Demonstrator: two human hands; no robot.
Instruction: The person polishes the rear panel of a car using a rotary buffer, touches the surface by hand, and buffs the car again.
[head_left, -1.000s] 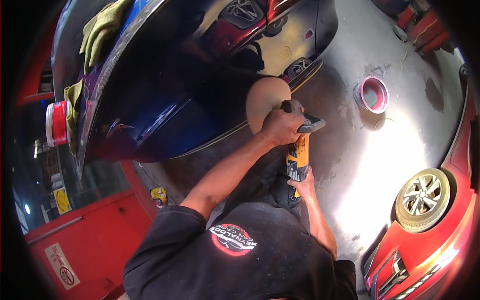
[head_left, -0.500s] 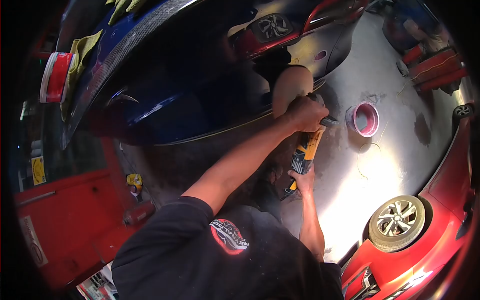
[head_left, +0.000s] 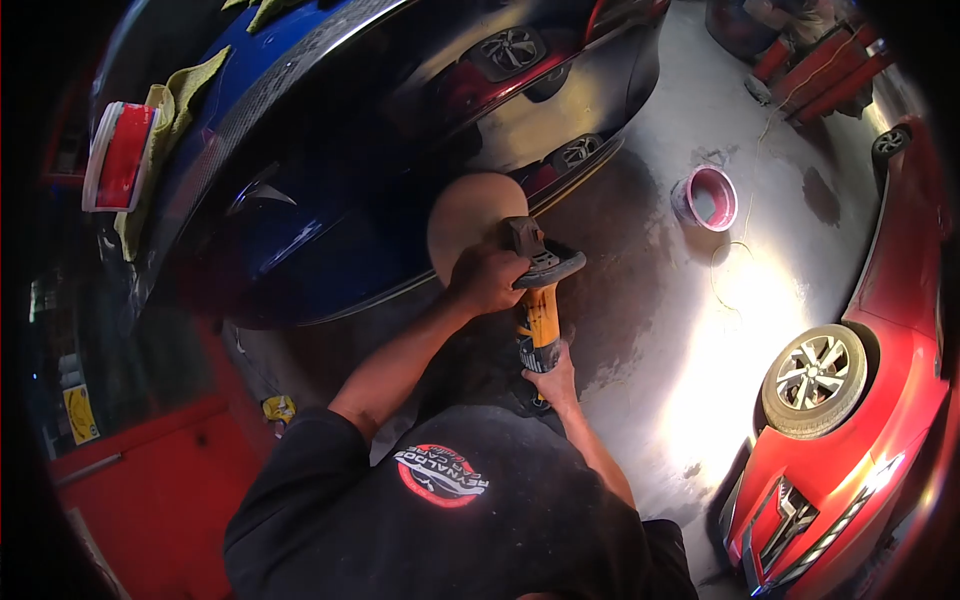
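Observation:
A yellow and black polisher [head_left: 541, 318] with a broad beige pad [head_left: 472, 212] is in both my hands. The pad lies against the lower side of a glossy dark blue car [head_left: 330, 190]. My left hand [head_left: 487, 279] is closed around the black loop handle [head_left: 562, 268] near the polisher's head, though part of the grip is hidden. Lower down, my right hand [head_left: 553, 377] wraps the rear end of the yellow body. I cannot tell whether the pad is spinning.
On the blue car rest a red and white tub [head_left: 122, 158] and a yellow cloth [head_left: 190, 88]. A pink bucket [head_left: 708, 198] stands on the grey floor, with a thin cord [head_left: 768, 130] near it. A red car [head_left: 860, 430] is at right, a red cabinet [head_left: 170, 480] at left.
The polisher and both hands have moved left along the blue car's side. The view has shifted somewhat too. Both hands keep their hold.

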